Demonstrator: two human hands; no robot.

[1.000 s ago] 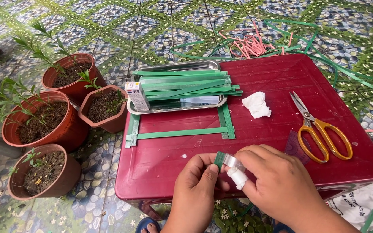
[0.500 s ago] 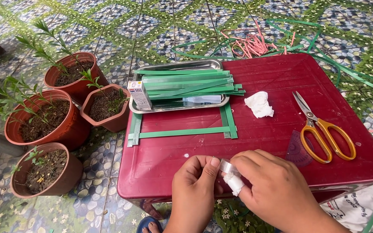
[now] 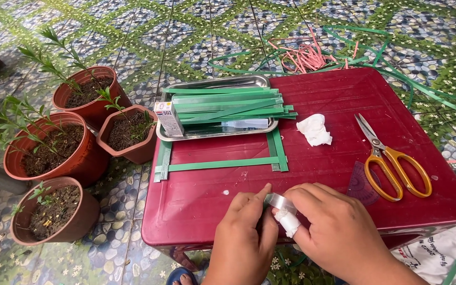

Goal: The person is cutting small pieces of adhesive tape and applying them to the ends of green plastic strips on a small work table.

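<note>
Both hands meet at the near edge of the red table (image 3: 312,174), fingers pinched together on a small roll of clear tape (image 3: 281,202). Left hand (image 3: 246,232) has thumb and forefinger closed on the roll's left side; right hand (image 3: 339,232) grips it from the right, fingers curled around it, index finger wrapped in a white bandage (image 3: 290,222). Roll sits between the two hands, just above the table's front edge, partly hidden by fingers. Just right of the right hand lies a translucent protractor (image 3: 362,184), flat on the table, touching the orange-handled scissors (image 3: 391,161), which lie closed, blades pointing away. Farther out, mid-table, a crumpled white tissue (image 3: 314,130). Ahead of the hands, green strips laid in a frame (image 3: 220,161): one long horizontal strip, short uprights at each end. Beyond that, a metal tray (image 3: 212,84) with a stack of green strips (image 3: 228,103) across it; a small glue box (image 3: 169,118) stands upright at the tray's left end. Off the table, back right, loose pink and green strips (image 3: 307,55) lie on the patterned tile floor (image 3: 133,31). Left of the table, four terracotta pots (image 3: 83,163) with small plants. Something white with print shows under the table's right corner, can't tell what.
</note>
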